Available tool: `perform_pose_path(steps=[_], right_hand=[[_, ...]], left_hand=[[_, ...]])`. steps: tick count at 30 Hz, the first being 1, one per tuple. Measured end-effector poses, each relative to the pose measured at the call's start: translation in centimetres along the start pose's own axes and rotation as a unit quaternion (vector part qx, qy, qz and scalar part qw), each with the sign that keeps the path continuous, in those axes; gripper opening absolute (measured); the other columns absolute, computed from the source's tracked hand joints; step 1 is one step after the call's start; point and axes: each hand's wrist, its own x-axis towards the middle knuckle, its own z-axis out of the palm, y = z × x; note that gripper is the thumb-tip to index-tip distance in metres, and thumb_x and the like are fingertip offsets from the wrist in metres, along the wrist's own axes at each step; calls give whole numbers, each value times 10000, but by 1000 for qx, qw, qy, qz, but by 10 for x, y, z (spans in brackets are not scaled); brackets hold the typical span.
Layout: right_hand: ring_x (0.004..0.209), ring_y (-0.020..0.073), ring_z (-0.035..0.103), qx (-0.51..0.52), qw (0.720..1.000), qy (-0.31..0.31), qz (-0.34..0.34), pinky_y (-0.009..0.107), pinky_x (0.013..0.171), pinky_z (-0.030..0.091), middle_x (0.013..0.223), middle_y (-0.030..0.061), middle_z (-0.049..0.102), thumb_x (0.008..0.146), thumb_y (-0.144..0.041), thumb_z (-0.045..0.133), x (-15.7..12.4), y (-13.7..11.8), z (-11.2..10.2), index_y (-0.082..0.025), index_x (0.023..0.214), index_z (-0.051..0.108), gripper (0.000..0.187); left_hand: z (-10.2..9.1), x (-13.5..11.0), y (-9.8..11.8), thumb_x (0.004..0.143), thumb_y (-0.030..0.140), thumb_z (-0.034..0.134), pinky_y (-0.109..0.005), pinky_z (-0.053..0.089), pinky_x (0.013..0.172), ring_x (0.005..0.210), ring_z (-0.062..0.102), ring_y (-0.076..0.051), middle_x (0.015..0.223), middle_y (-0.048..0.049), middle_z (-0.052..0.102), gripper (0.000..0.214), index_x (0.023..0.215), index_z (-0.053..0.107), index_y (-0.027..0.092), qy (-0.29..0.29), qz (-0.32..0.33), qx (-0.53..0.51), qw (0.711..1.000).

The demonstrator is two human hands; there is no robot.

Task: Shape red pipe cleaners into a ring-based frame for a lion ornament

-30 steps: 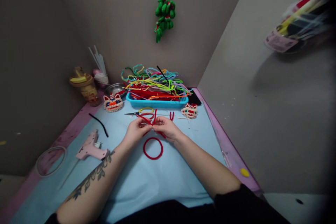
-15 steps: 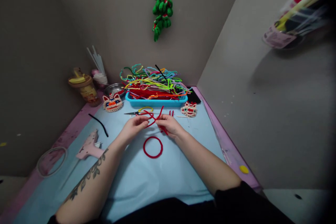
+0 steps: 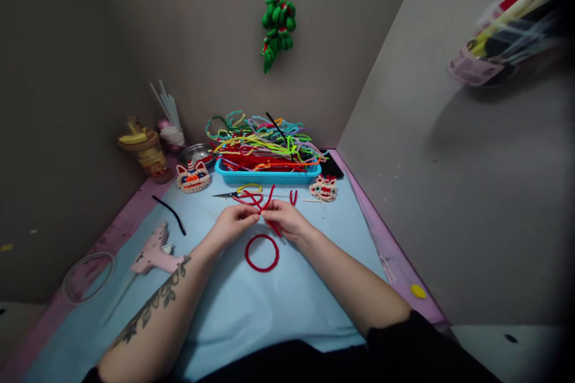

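Red pipe cleaners (image 3: 271, 192) cross between my two hands, above the middle of the blue table cover. My left hand (image 3: 236, 222) pinches them from the left, fingertips together. From the right, my right hand (image 3: 285, 218) pinches the same crossing, and a red length sticks out below its fingers. The fingertips of both hands almost meet. A red pipe-cleaner ring (image 3: 262, 253) lies flat just below them. Behind the hands lie scissors (image 3: 227, 194) with yellow handles and a short bent red piece (image 3: 293, 197).
A blue tray (image 3: 268, 178) heaped with coloured pipe cleaners stands at the back, between two lion-head pieces (image 3: 193, 178) (image 3: 323, 188). At left lie a pink glue gun (image 3: 155, 251) and a black pipe cleaner (image 3: 169, 214). A metal bowl (image 3: 196, 154) and cups stand back left.
My hands have drawn closer together, the left moving slightly right and down. The crossed red pipe cleaners have shifted, with their crossing now at the meeting fingertips.
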Motion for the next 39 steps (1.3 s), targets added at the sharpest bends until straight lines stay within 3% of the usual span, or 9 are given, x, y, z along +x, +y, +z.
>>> perform_pose_path(steps=[5,12,16,22,30,39], right_hand=[[464,85,505,-1,1000,4,6,227,474,378,512,-40,582,486,-292,823,0,0,1,-164,646,560,334],[440,86,495,16,999,28,33,213,432,354,471,-42,559,502,-254,778,2,-6,-5,-177,623,521,295],[441,78,496,15,999,29,42,202,433,348,488,-35,574,504,-265,768,1,-7,-6,-172,634,525,291],[445,85,498,9,998,37,47,199,425,343,487,-32,576,510,-261,756,3,-5,-6,-172,641,533,274],[451,87,510,-1,999,37,40,195,423,338,480,-23,584,507,-256,759,2,-3,-3,-166,636,565,250],[455,80,499,-24,999,18,25,205,453,351,484,-39,572,530,-319,779,2,1,0,-156,673,583,292]], left_hand=[[-2,-1,4,699,482,666,-287,461,667,715,629,-202,764,-61,716,361,802,719,140,-5,-16,-10,1000],[-22,3,8,654,633,632,-281,457,665,809,620,-194,960,-128,705,589,962,673,132,135,-82,-131,979],[-28,4,7,620,595,674,-264,436,648,771,603,-175,916,-111,708,548,929,671,142,157,-87,-125,976],[-21,3,6,653,542,665,-300,451,711,808,617,-204,912,-98,719,470,911,690,150,130,-44,-77,988],[-8,-2,10,698,466,668,-350,476,798,928,637,-265,984,-102,723,382,913,723,155,42,19,15,999],[1,-3,5,667,411,688,-338,503,737,784,663,-228,871,-72,737,342,912,709,173,28,40,25,998]])
